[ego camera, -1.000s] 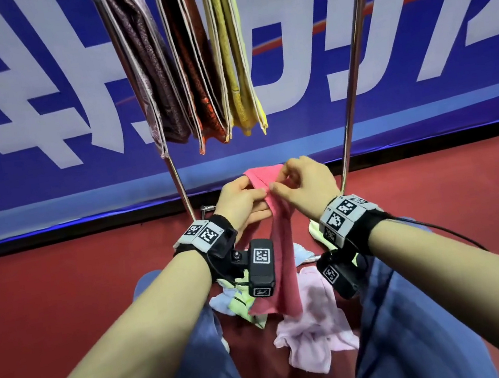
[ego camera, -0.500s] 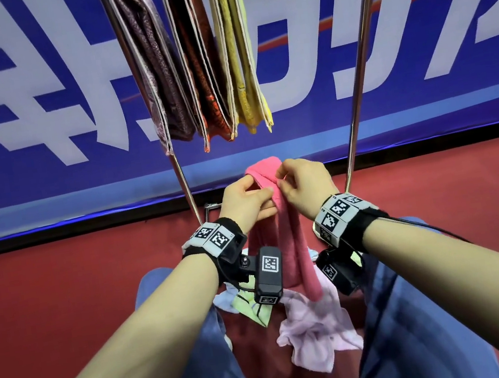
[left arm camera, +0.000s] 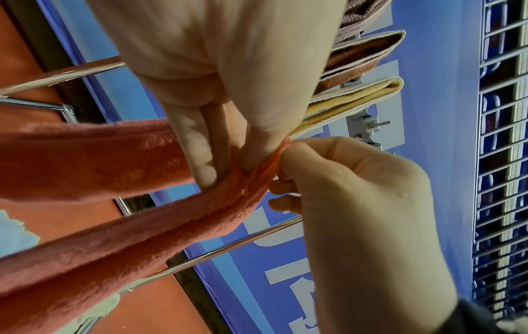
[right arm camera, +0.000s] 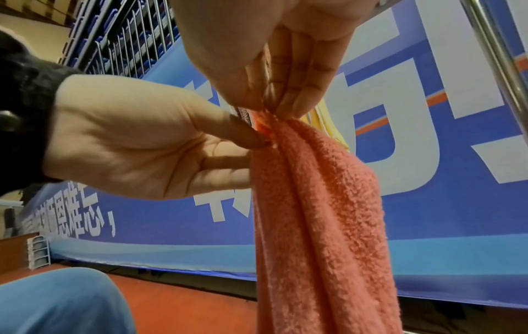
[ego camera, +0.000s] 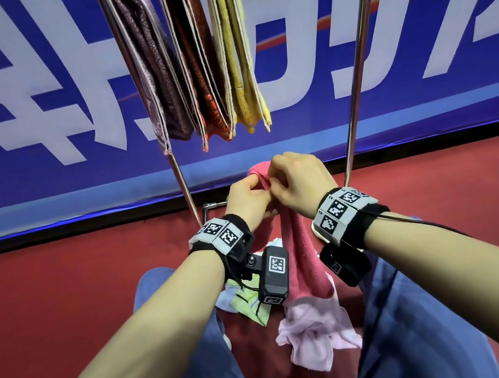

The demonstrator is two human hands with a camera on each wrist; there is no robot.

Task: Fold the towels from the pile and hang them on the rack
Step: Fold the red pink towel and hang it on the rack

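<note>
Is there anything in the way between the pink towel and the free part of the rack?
Nothing visible. Both hands pinch the pink towel low between the rack poles; three hung towels fill its left part only.

Pink towel; maroon, rust, yellow towels hanging.

Bright even light, wide-angle edge distortion
</note>
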